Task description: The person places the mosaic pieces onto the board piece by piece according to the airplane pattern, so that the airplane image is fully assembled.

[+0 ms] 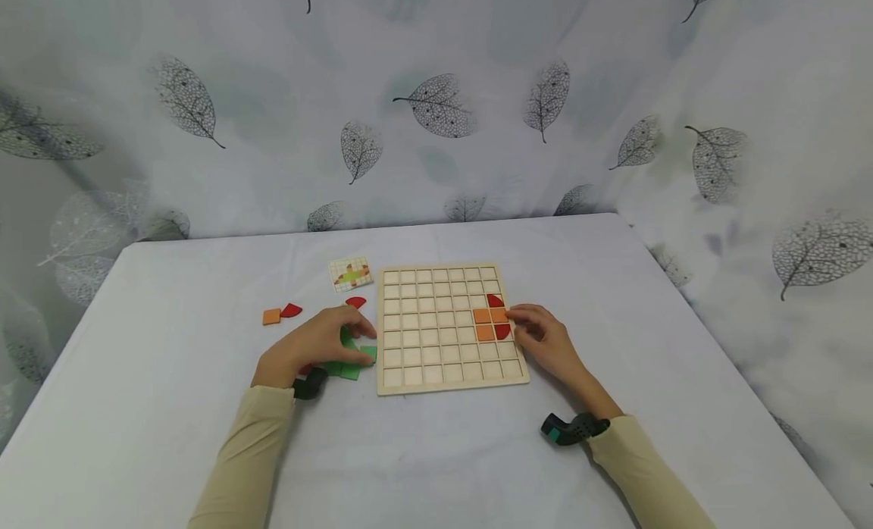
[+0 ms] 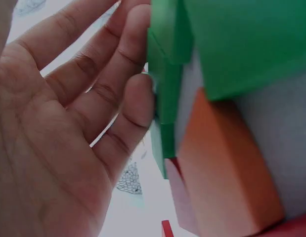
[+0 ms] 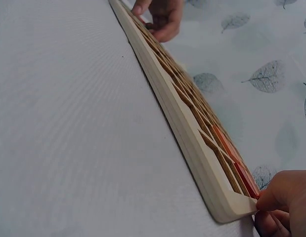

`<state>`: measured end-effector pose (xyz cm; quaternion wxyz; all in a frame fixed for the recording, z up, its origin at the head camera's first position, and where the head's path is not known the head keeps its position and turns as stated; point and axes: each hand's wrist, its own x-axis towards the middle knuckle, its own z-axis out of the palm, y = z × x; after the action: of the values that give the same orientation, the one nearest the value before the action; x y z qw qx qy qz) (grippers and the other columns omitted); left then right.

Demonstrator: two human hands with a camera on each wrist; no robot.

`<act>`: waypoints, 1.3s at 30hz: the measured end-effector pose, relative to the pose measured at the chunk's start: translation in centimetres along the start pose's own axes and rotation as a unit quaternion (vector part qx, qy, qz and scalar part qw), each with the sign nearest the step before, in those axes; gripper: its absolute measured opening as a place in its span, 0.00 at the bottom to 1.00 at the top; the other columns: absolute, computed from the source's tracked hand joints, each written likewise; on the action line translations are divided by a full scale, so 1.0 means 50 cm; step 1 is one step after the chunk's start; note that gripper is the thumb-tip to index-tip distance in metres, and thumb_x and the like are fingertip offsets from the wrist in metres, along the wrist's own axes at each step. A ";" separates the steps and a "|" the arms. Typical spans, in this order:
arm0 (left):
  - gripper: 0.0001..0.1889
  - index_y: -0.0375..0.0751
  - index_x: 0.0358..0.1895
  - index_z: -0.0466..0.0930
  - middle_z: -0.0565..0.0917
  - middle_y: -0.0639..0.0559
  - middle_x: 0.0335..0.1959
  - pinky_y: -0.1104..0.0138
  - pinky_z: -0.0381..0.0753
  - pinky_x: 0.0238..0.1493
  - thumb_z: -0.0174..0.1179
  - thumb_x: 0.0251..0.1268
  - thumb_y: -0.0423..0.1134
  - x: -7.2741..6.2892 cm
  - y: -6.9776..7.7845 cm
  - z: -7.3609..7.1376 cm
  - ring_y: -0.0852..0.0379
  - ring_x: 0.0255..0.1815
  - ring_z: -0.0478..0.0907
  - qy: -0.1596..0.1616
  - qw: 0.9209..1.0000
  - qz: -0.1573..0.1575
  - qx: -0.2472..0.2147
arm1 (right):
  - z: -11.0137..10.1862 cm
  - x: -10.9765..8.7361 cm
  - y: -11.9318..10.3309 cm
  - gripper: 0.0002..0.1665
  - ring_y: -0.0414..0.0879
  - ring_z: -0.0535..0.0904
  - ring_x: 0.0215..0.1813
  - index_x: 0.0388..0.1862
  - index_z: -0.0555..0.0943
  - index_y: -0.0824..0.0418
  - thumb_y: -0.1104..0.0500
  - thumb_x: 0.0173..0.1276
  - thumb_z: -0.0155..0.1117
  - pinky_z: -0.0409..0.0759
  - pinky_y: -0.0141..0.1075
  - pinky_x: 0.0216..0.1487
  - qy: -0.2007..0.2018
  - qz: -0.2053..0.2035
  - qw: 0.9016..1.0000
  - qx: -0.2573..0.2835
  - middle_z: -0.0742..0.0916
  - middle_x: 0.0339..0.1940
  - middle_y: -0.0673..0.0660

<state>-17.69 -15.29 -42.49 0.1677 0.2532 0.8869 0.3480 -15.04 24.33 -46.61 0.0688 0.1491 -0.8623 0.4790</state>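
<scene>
My left hand [image 1: 327, 336] arches over a group of green square tiles [image 1: 351, 371], with its thumb and a fingertip spread around one green tile [image 1: 368, 350] at the board's left edge. In the left wrist view, its fingers [image 2: 106, 91] extend toward stacked green tiles [image 2: 167, 89] and a fingertip meets their side. A square wooden grid board [image 1: 423, 302] lies flat between the hands. My right hand [image 1: 549, 343] touches the board's right edge with bent fingertips. Beside it, orange squares [image 1: 485, 333] and red quarter-circle pieces [image 1: 502, 332] sit in the grid.
A small pattern card [image 1: 351, 274] lies beyond the board's upper left. Left of the board are a loose orange square [image 1: 271, 317], a red piece [image 1: 291, 310] beside it and another red piece [image 1: 356, 302]. A white cloth [image 1: 436, 453] covers the table, with leaf-patterned fabric [image 1: 436, 165] behind.
</scene>
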 end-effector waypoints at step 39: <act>0.11 0.41 0.38 0.79 0.79 0.55 0.30 0.65 0.77 0.40 0.68 0.53 0.40 0.007 0.000 -0.003 0.59 0.34 0.74 0.038 0.999 0.022 0.019 | 0.001 0.002 -0.003 0.19 0.54 0.77 0.52 0.55 0.80 0.70 0.72 0.65 0.59 0.73 0.20 0.48 -0.002 0.020 1.000 -0.006 0.79 0.58 0.65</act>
<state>-18.04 -15.17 -42.43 0.1211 0.2623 0.8932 0.3445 -15.10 24.18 -46.52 0.0589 0.1325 -0.8683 0.4744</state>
